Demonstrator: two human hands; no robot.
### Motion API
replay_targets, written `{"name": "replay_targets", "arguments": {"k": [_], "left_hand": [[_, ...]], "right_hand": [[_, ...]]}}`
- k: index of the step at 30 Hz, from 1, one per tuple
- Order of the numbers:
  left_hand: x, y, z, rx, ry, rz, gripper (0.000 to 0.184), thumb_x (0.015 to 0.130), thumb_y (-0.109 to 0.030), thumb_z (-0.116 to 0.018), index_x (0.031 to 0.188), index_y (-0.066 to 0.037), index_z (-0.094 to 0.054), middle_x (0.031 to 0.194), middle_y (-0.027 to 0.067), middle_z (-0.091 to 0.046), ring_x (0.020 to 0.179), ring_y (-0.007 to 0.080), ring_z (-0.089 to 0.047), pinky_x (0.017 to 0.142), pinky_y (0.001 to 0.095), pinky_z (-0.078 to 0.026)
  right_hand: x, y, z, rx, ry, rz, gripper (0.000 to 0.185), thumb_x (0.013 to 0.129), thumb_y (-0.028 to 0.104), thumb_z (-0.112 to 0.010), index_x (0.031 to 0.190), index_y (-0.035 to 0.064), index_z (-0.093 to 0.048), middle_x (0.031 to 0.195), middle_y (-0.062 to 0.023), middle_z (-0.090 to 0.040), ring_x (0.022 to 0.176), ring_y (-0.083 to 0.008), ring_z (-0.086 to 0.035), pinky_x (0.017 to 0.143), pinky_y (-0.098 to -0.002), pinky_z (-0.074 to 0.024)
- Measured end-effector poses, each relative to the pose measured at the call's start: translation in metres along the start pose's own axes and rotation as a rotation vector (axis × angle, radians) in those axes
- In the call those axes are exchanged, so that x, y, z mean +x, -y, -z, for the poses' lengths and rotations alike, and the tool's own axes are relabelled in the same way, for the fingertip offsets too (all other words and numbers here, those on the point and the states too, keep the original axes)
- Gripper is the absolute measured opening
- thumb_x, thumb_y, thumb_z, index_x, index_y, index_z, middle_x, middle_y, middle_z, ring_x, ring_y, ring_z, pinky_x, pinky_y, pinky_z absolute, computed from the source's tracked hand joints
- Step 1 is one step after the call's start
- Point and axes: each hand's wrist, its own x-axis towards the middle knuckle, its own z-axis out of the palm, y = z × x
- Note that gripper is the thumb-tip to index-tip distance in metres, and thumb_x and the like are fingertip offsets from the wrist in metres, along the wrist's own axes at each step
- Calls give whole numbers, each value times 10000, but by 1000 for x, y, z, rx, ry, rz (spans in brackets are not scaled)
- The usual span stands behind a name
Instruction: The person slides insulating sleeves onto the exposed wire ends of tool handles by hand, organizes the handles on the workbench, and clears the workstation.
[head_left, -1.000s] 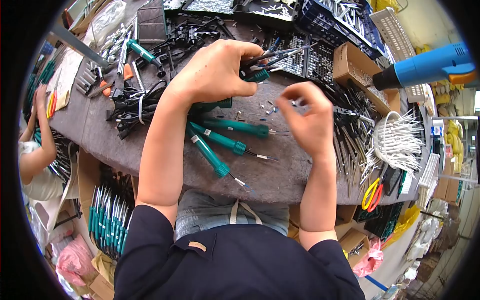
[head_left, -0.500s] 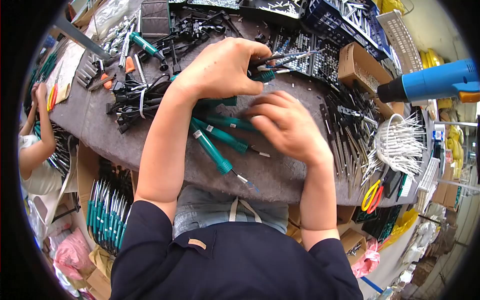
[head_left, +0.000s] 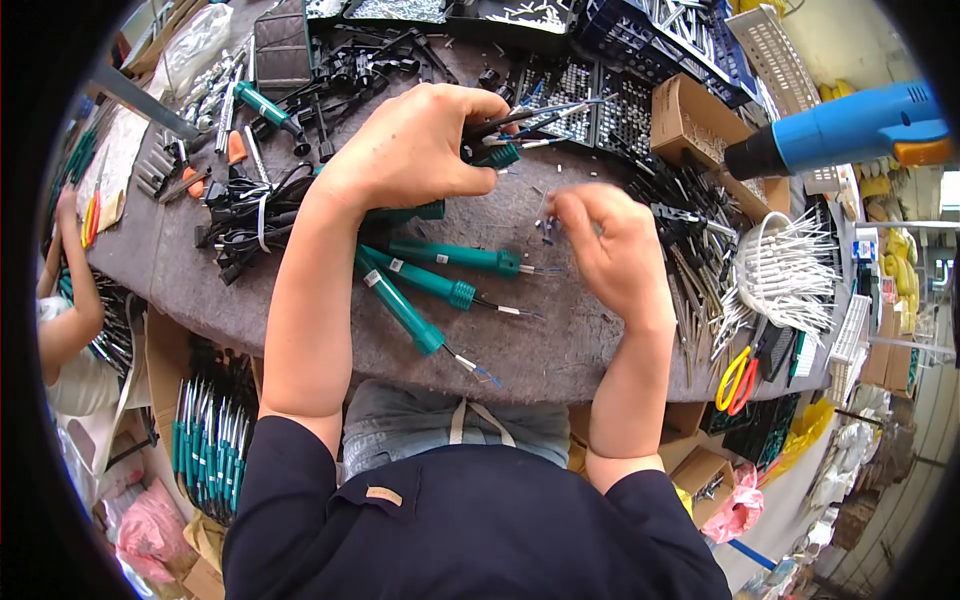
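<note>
My left hand (head_left: 415, 140) is closed round green soldering-iron handles (head_left: 500, 155); several wires stick out past its fingers. How many it holds is hidden by the hand. My right hand (head_left: 615, 245) is to the right, its thumb and index finger pinched at a few small dark parts with thin wire leads (head_left: 547, 228). Whether these are gripped or lie on the table behind the fingertips, I cannot make out. Between my forearms, three green handles (head_left: 455, 256) lie fanned out, bare wire ends pointing right and toward me.
A blue heat gun (head_left: 850, 135) juts in from the right. White sleeved pieces fill a round basket (head_left: 765, 222); scissors (head_left: 738, 380) lie at the table's right edge. Cable bundles (head_left: 255, 215) lie left, a cardboard box (head_left: 700, 125) at back right. Another person's arm (head_left: 80, 290) shows far left.
My right hand has moved right, off the green handles, uncovering the uppermost one. Small dark parts now show at its fingertips. My left hand keeps its hold; the whole view has shifted slightly.
</note>
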Motion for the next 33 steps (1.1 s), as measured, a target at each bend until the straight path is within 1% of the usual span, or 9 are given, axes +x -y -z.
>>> {"name": "replay_targets", "arguments": {"k": [4,9,13,14,19,22,26,28,33], "left_hand": [[-4,-7,0,0,-9,28,371,782,-124,-797,1132,-13,-744,995,182,-760,894,275,-735,842,366,-568],[-3,-4,0,-37,-11,31,503,704,-195,-778,1160,10,-723,957,201,-749,879,319,-744,827,383,-572],[1,3,-3,67,-8,-34,500,703,-202,-779,1155,4,-728,959,202,-747,901,331,-743,836,389,-573],[0,3,-5,57,-19,-44,497,703,-204,-779,1152,2,-729,960,202,-747,908,335,-742,839,391,-573],[-1,-1,-2,34,-25,-38,475,704,-210,-767,1134,-10,-732,962,198,-745,925,350,-734,840,408,-572],[-1,-8,0,74,33,21,460,703,-212,-752,1120,-17,-733,944,191,-742,911,356,-730,825,421,-569],[0,-6,-5,111,42,11,444,697,-211,-739,1100,-25,-733,920,181,-740,902,367,-726,813,433,-566],[-2,-5,-7,102,32,14,439,695,-211,-737,1095,-30,-734,910,177,-740,897,367,-726,810,433,-565],[-2,-7,-7,85,41,47,433,692,-212,-738,1091,-43,-740,891,167,-737,877,353,-726,807,425,-566]], "right_hand": [[14,-19,-35,-100,-169,164,237,1051,142,-597,1198,-6,-708,1274,-192,-711,1255,-357,-648,1087,-398,-487],[-3,-15,3,73,138,-10,189,1013,54,-571,1143,-15,-691,1092,-165,-712,1068,-337,-681,962,-403,-521],[7,-14,-18,-31,-165,87,247,1007,35,-562,1217,3,-688,1268,-169,-693,1196,-344,-655,1054,-402,-502],[10,-18,-24,-68,-137,120,283,993,11,-559,1244,16,-688,1357,-164,-661,1274,-344,-619,1102,-407,-477],[-13,-20,-1,-24,187,168,338,946,-67,-557,1244,24,-691,1344,-166,-660,1287,-353,-607,1106,-417,-472],[-35,-11,16,60,237,33,293,946,-32,-586,1215,34,-684,1274,-176,-673,1261,-373,-599,1090,-440,-477],[-36,-7,7,-15,60,57,356,961,-11,-604,1310,37,-658,1409,-193,-611,1364,-377,-540,1149,-445,-441],[-30,-15,-9,-113,70,224,376,964,4,-610,1338,31,-637,1438,-195,-588,1378,-393,-521,1177,-459,-416],[-66,-7,-3,-10,99,88,349,970,-54,-576,1294,39,-666,1394,-148,-626,1342,-360,-560,1141,-444,-438]]}}
